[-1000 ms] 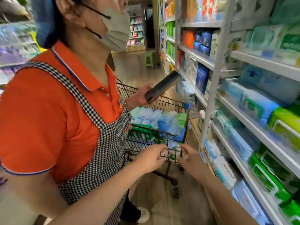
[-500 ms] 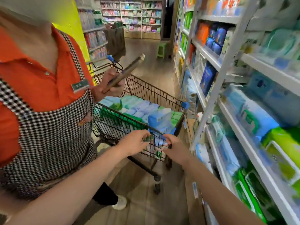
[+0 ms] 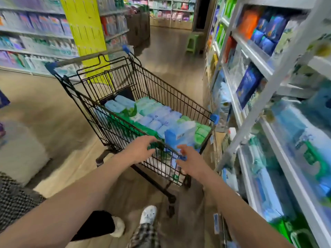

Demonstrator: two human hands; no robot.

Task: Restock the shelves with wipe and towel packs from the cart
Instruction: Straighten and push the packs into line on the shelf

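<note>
Two feet show nearest: a white shoe (image 3: 148, 214) below checked trousers and, left of it, another person's black trouser leg (image 3: 96, 224), with a strip of checked apron (image 3: 14, 199) at the left edge. Ahead on the wooden floor stands the black wire shopping cart (image 3: 114, 133), its right side just beside the white shelves (image 3: 265, 111), which are stocked with blue and green packs. Blue and green wipe and towel packs (image 3: 157, 115) fill the cart's bed, and one blue pack (image 3: 179, 138) stands upright in its near right corner. Past the cart's far handle rise a yellow pillar (image 3: 86, 33) and, farther down the aisle, a green stool (image 3: 194, 40).

Half a second ago the person in the orange shirt and apron filled the left side and held a phone over the cart. Now only the apron edge and leg remain in view, and the cart's whole length shows.

Left hand (image 3: 141, 149) grips the cart's near rim, fingers curled over the top wire. Right hand (image 3: 189, 161) lies against that rim below the blue pack with fingers spread; blur hides whether it grips.
</note>
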